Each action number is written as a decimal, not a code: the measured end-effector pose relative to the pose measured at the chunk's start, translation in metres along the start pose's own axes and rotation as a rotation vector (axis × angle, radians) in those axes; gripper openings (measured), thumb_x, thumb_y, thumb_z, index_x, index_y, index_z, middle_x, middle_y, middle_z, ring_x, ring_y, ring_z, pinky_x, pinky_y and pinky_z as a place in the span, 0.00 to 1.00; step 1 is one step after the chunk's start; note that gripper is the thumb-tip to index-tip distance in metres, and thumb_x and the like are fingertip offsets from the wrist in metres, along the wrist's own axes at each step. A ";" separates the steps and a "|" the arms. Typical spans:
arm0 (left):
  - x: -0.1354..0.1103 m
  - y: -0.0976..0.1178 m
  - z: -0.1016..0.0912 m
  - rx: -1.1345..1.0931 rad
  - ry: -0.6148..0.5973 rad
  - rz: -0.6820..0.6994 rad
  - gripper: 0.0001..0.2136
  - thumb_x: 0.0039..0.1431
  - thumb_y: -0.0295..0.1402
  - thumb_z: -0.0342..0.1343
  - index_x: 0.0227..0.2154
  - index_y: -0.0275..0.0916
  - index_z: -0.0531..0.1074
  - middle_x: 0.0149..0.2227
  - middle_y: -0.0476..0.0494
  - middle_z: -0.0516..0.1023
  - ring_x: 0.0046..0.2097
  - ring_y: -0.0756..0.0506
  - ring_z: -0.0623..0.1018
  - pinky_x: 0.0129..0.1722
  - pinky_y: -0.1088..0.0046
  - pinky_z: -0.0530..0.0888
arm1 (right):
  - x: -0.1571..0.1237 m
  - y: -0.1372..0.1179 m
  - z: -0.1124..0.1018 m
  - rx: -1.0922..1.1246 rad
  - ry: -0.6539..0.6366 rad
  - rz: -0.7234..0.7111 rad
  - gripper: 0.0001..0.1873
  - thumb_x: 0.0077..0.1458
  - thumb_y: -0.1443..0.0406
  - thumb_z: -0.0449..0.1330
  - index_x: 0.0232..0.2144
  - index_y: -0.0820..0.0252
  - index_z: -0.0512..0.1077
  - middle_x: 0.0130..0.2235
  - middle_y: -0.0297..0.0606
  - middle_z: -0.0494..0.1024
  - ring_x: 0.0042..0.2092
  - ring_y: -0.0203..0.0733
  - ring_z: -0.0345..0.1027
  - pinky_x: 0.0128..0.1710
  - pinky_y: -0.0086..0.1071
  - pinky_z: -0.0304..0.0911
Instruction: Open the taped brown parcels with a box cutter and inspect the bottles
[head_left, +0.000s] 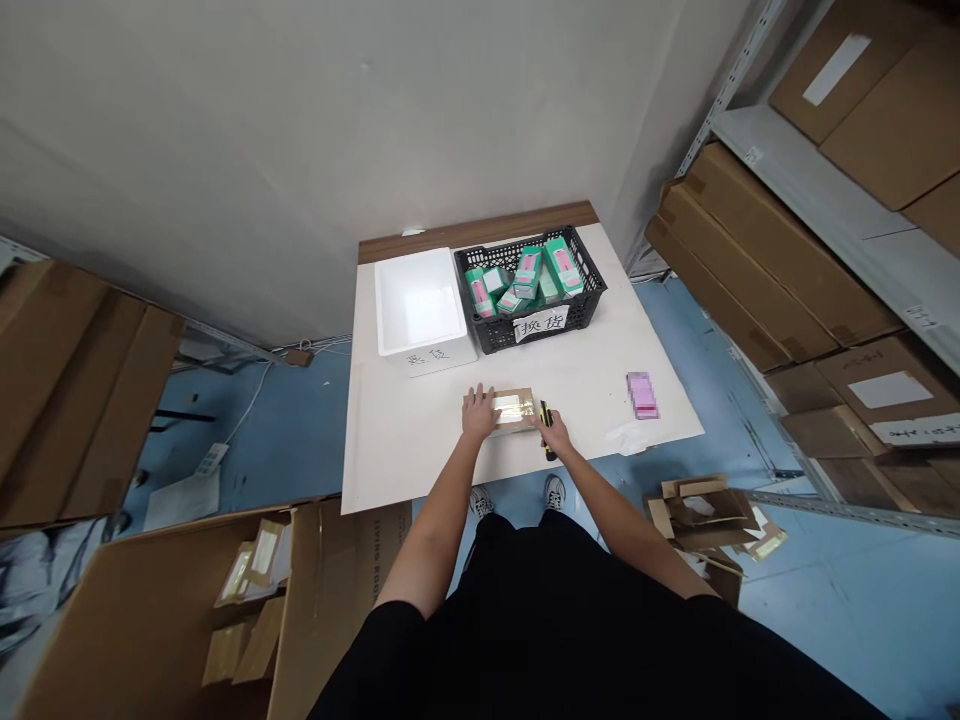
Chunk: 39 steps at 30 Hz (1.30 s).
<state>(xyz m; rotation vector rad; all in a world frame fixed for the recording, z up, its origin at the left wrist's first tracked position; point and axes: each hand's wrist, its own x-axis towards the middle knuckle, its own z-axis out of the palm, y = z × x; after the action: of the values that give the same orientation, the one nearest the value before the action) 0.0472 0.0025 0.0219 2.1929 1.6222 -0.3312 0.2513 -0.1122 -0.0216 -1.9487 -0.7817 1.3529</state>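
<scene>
A small brown cardboard box (516, 407) with a taped label lies on the white table (420, 450) near its front edge. My left hand (478, 410) rests flat on the box's left end, fingers spread. My right hand (556, 432) is closed around a black and yellow utility knife (545, 418) just right of the box, its tip near the box's right edge.
Behind the box stand a white foam bin (420, 300) and a black plastic crate (532, 290) holding several green boxes. A pink packet (642, 393) lies at the table's right. Cardboard cartons stand on the floor at left, scraps at right, metal shelving with cartons far right.
</scene>
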 end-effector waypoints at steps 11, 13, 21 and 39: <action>-0.046 -0.031 0.019 -0.191 -0.097 -0.177 0.27 0.71 0.48 0.54 0.67 0.45 0.63 0.61 0.34 0.76 0.60 0.36 0.77 0.53 0.63 0.73 | 0.062 -0.085 0.038 -0.297 0.294 0.096 0.27 0.57 0.52 0.71 0.51 0.56 0.67 0.47 0.48 0.83 0.46 0.53 0.81 0.39 0.36 0.75; -0.049 -0.032 0.023 -0.276 -0.096 -0.217 0.27 0.69 0.49 0.56 0.67 0.46 0.64 0.60 0.35 0.76 0.59 0.37 0.78 0.51 0.64 0.74 | 0.066 -0.088 0.034 -0.180 0.241 0.087 0.18 0.60 0.56 0.69 0.45 0.56 0.68 0.42 0.45 0.83 0.40 0.49 0.82 0.35 0.33 0.75; -0.044 -0.063 0.035 -0.549 -0.117 -0.218 0.27 0.69 0.50 0.59 0.65 0.45 0.68 0.60 0.37 0.81 0.59 0.37 0.81 0.50 0.68 0.74 | 0.018 -0.046 0.056 0.466 0.056 0.144 0.10 0.64 0.60 0.66 0.43 0.57 0.71 0.45 0.45 0.85 0.47 0.46 0.83 0.37 0.31 0.79; -0.035 -0.148 0.070 -0.955 -0.099 -0.278 0.45 0.67 0.40 0.59 0.80 0.41 0.41 0.74 0.38 0.65 0.72 0.36 0.69 0.70 0.61 0.67 | 0.018 -0.048 0.153 0.073 0.050 0.038 0.29 0.52 0.40 0.60 0.41 0.57 0.74 0.42 0.44 0.84 0.48 0.50 0.79 0.47 0.36 0.72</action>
<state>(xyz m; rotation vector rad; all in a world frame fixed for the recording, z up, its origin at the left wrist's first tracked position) -0.1014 -0.0218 -0.0517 1.2221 1.5610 0.2335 0.1056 -0.0430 -0.0364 -1.9416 -0.6661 1.3307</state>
